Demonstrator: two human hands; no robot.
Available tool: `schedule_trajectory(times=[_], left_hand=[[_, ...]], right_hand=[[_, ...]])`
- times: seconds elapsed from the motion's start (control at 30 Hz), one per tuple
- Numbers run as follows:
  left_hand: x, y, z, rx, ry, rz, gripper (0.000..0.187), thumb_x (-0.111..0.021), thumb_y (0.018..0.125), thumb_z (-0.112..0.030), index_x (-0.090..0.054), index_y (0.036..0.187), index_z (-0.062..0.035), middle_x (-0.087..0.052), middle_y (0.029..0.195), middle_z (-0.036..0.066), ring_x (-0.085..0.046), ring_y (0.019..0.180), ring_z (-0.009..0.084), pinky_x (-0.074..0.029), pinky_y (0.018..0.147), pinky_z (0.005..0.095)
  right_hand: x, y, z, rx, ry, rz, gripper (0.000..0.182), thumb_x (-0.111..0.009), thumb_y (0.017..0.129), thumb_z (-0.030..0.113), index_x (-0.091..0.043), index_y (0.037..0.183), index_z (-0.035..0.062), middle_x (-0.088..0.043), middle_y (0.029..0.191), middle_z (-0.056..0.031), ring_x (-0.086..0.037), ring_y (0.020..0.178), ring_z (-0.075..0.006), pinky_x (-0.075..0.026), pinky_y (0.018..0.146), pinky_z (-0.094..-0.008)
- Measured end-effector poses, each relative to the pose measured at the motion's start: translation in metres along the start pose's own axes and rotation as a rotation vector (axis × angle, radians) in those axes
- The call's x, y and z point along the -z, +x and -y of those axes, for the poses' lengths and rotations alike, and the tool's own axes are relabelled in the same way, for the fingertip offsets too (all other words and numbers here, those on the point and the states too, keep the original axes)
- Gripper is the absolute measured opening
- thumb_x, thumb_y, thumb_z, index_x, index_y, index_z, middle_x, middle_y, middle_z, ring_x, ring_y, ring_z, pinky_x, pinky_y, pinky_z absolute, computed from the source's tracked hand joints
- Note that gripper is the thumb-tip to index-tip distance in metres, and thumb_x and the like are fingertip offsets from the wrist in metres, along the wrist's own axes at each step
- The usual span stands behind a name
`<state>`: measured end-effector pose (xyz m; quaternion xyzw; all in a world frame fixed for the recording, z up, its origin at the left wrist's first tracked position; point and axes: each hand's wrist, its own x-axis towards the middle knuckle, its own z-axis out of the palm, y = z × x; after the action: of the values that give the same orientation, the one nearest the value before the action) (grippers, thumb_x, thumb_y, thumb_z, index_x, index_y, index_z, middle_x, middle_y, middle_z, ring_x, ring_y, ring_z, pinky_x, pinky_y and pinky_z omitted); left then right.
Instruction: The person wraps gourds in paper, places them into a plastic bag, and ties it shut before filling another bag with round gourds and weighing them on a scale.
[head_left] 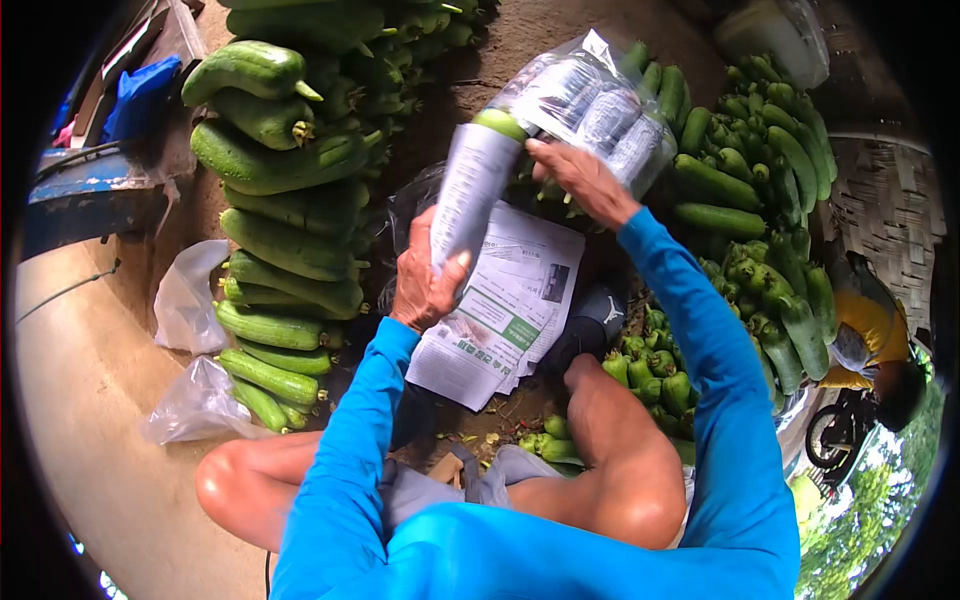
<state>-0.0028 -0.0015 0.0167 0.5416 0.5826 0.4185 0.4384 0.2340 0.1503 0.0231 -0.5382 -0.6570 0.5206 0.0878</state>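
My left hand is wrapped round the lower end of a gourd rolled in newspaper, which stands tilted with its green top showing. To the right of that top, my right hand is at the edge of a clear plastic bag; whether its fingers grip the plastic is hard to make out. Several paper-wrapped gourds lie inside the bag. Below the held roll, a stack of printed newspaper sheets lies on the ground.
Long green gourds are piled in a column on the left. More gourds are heaped at the right. Crumpled plastic bags lie at the far left. Another person in yellow is at the right edge, near a motorbike.
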Motion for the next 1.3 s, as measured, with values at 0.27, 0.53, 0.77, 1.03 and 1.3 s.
schedule_trajectory(times=[0.27,0.53,0.77,1.03,1.3], left_hand=[[-0.012,0.017,0.022,0.192,-0.073,0.046,0.062,-0.062,0.085,-0.035,-0.042,0.135,-0.0059,-0.063,0.113,0.020,-0.062,0.105,0.0317,-0.046,0.092,0.0376],[-0.032,0.067,0.010,0.094,0.070,0.245,0.061,-0.063,0.084,-0.035,-0.046,0.135,-0.0070,-0.060,0.122,0.022,-0.059,0.114,0.0369,-0.044,0.097,0.0407],[-0.061,0.112,0.011,0.037,0.164,0.199,0.057,-0.064,0.085,-0.037,-0.051,0.127,-0.0014,-0.062,0.115,0.024,-0.061,0.108,0.0373,-0.046,0.092,0.0415],[-0.112,0.214,0.002,0.122,0.336,0.259,0.063,-0.064,0.082,-0.050,-0.054,0.117,0.0014,-0.061,0.112,0.025,-0.059,0.107,0.0369,-0.043,0.092,0.0435],[-0.098,0.145,0.014,0.124,0.047,0.078,0.048,-0.056,0.090,-0.034,-0.048,0.129,-0.0077,-0.065,0.109,0.023,-0.062,0.104,0.0420,-0.047,0.089,0.0463]], right_hand=[[0.037,0.064,-0.034,0.339,-1.033,-0.266,0.036,-0.066,0.077,0.034,-0.052,0.098,0.0068,-0.056,0.095,-0.0138,-0.060,0.085,-0.0356,-0.049,0.071,-0.0495],[0.079,0.091,-0.012,0.307,-0.606,-0.089,0.032,-0.063,0.070,0.033,-0.058,0.066,0.0018,-0.055,0.059,-0.0130,-0.053,0.057,-0.0262,-0.043,0.056,-0.0405],[0.082,0.100,-0.011,0.233,-0.480,-0.153,0.033,-0.061,0.068,0.033,-0.061,0.066,-0.0002,-0.056,0.057,-0.0138,-0.053,0.053,-0.0243,-0.043,0.053,-0.0392],[0.083,0.103,0.008,0.334,-0.661,-0.194,0.037,-0.063,0.067,0.035,-0.063,0.069,-0.0023,-0.057,0.060,-0.0196,-0.055,0.055,-0.0279,-0.045,0.055,-0.0406],[0.074,0.109,0.010,0.242,-0.680,-0.269,0.039,-0.063,0.066,0.037,-0.066,0.073,-0.0018,-0.063,0.070,-0.0234,-0.064,0.067,-0.0358,-0.052,0.065,-0.0429]])
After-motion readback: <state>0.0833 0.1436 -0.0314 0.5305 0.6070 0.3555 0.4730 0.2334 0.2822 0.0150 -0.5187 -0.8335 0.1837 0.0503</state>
